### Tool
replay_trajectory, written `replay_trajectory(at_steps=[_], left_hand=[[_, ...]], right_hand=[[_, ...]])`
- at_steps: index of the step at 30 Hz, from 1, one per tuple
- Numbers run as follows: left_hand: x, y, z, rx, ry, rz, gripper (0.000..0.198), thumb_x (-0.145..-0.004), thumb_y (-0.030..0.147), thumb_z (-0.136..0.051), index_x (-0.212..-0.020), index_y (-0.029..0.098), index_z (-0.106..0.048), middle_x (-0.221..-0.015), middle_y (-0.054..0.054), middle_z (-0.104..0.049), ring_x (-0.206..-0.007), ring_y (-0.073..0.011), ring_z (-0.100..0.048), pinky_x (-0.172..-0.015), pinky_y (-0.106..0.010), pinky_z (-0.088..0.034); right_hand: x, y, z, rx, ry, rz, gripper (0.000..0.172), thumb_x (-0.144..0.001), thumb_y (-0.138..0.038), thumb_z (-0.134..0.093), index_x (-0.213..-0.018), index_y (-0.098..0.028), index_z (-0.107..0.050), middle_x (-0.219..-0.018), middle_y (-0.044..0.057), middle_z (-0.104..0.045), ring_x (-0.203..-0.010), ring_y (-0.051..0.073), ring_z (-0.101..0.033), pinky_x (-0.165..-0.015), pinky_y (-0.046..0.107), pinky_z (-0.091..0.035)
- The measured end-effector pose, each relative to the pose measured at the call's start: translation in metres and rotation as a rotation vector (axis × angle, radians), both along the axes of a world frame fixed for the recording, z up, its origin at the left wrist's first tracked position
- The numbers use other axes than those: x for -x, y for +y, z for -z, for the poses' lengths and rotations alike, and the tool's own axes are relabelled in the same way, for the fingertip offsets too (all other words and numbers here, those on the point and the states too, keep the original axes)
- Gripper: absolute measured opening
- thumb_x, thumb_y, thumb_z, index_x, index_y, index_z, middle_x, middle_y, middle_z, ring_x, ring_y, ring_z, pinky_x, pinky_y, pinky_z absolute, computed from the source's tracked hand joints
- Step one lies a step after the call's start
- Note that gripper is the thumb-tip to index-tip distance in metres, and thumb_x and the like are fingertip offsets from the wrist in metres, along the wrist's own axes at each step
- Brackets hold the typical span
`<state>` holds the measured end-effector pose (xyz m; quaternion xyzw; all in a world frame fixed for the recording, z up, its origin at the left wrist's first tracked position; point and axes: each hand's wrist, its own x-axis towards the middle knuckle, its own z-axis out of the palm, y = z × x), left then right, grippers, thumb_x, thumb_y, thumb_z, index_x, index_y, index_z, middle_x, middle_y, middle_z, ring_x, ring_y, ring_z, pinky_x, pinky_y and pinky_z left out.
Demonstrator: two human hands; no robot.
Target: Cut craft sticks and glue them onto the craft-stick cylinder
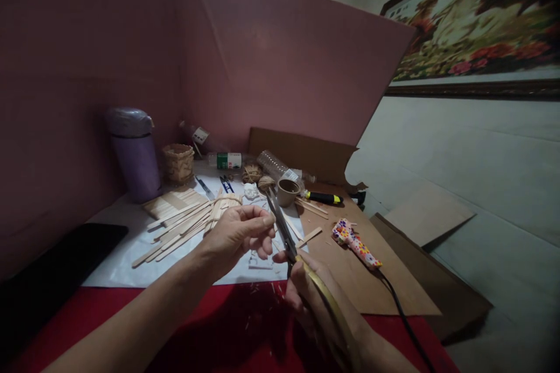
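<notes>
My right hand (306,282) grips a pair of scissors (286,236) with a golden handle, the blades pointing up and away from me. Just left of the blades, the thumb and fingertips of my left hand (249,230) are pinched together. Whatever they hold, if anything, is too small to make out. Behind my left hand, wooden craft sticks (181,230) lie fanned out on a white sheet (118,256), some bundled with a band. Beyond the scissors' tips stands a small cup (289,192) with something dark inside.
A flowered hot glue gun (356,245) lies on a cardboard sheet (394,280), its black cord trailing toward me. Twine balls (252,173), plastic bottles (275,164), a yellow-black tool (324,197), a woven-looking pot (178,163) and a purple tumbler (136,157) line the back.
</notes>
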<state>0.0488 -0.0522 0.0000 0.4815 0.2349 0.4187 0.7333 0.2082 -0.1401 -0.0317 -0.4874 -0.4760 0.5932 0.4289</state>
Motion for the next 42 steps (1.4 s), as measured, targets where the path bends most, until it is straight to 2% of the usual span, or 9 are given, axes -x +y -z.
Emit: replay_trajectory(at_steps=[8,14,23,26,28,31,35,40,42], left_hand=[[0.006,0.003,-0.006,-0.112,0.061,-0.261,0.023,-0.066,0.028,-0.079,-0.064,0.013,-0.062,-0.055,-0.001,-0.063,-0.041,-0.0115,-0.059,-0.037,-0.020,-0.047],[0.011,0.008,-0.009,-0.129,0.066,-0.357,0.025,-0.064,0.028,-0.080,-0.063,0.012,-0.061,-0.056,-0.001,-0.064,-0.040,-0.0099,-0.057,-0.037,-0.019,-0.045],[0.009,0.012,-0.004,-0.054,-0.007,-0.154,0.027,-0.067,0.031,-0.079,-0.070,0.011,-0.062,-0.066,-0.002,-0.065,-0.046,-0.0095,-0.059,-0.037,-0.018,-0.046],[0.009,0.011,-0.003,-0.083,0.004,-0.128,0.026,-0.070,0.032,-0.078,-0.071,0.012,-0.062,-0.068,-0.002,-0.065,-0.046,-0.0099,-0.059,-0.037,-0.018,-0.046],[0.007,0.008,-0.001,-0.132,0.023,-0.123,0.026,-0.071,0.034,-0.077,-0.072,0.012,-0.062,-0.067,-0.002,-0.064,-0.046,-0.0105,-0.060,-0.037,-0.019,-0.047],[0.002,0.002,0.000,-0.211,0.062,-0.156,0.029,-0.070,0.037,-0.076,-0.071,0.012,-0.062,-0.060,-0.001,-0.061,-0.043,-0.0111,-0.058,-0.037,-0.021,-0.046],[0.003,0.003,-0.001,-0.293,0.204,-0.254,0.029,-0.072,0.040,-0.072,-0.070,0.013,-0.062,-0.063,-0.003,-0.063,-0.043,-0.0131,-0.057,-0.038,-0.024,-0.045],[0.032,0.029,-0.008,-0.556,0.579,-0.876,0.017,-0.080,0.033,-0.059,-0.081,0.017,-0.065,-0.079,-0.007,-0.068,-0.073,-0.0210,-0.064,-0.065,-0.030,-0.049],[0.045,0.041,-0.008,-0.540,0.926,-0.962,0.025,-0.082,0.038,-0.057,-0.094,0.016,-0.063,-0.094,-0.014,-0.069,-0.087,-0.0278,-0.064,-0.074,-0.035,-0.046]], right_hand=[[-0.022,0.031,-0.024,-0.214,-0.793,0.171,0.024,-0.070,-0.010,-0.058,-0.093,-0.019,-0.061,-0.079,0.004,-0.069,-0.067,0.016,-0.060,-0.059,0.025,-0.040],[-0.005,0.046,-0.024,-0.309,-1.384,0.109,0.018,-0.079,-0.016,-0.053,-0.090,-0.016,-0.067,-0.086,0.011,-0.073,-0.073,0.021,-0.065,-0.058,0.027,-0.035],[0.016,0.049,-0.026,-0.358,-1.538,0.062,0.021,-0.086,-0.019,-0.054,-0.095,-0.012,-0.071,-0.094,0.020,-0.073,-0.085,0.031,-0.069,-0.066,0.034,-0.043],[0.014,0.051,-0.035,-0.492,-1.376,0.149,0.030,-0.095,-0.023,-0.043,-0.091,-0.015,-0.072,-0.096,0.014,-0.073,-0.089,0.026,-0.068,-0.072,0.033,-0.046],[0.015,0.054,-0.039,-0.595,-0.975,0.178,0.032,-0.098,-0.031,-0.042,-0.096,-0.018,-0.071,-0.095,0.009,-0.073,-0.087,0.022,-0.067,-0.070,0.029,-0.048],[0.019,0.059,-0.040,-0.581,-0.405,0.165,0.028,-0.089,-0.042,-0.057,-0.097,-0.019,-0.072,-0.091,0.006,-0.073,-0.080,0.020,-0.066,-0.058,0.026,-0.050],[0.022,0.066,-0.038,-0.549,-0.163,0.299,0.023,-0.076,-0.038,-0.071,-0.082,-0.017,-0.074,-0.079,0.005,-0.069,-0.069,0.017,-0.061,-0.053,0.025,-0.050],[0.019,0.088,-0.034,-0.399,-0.063,0.243,0.023,-0.067,-0.037,-0.075,-0.073,-0.015,-0.071,-0.060,-0.001,-0.061,-0.053,0.010,-0.052,-0.048,0.023,-0.046],[0.022,0.100,-0.028,-0.330,-0.067,0.214,0.022,-0.064,-0.035,-0.076,-0.068,-0.014,-0.069,-0.057,-0.002,-0.059,-0.052,0.010,-0.052,-0.046,0.022,-0.046]])
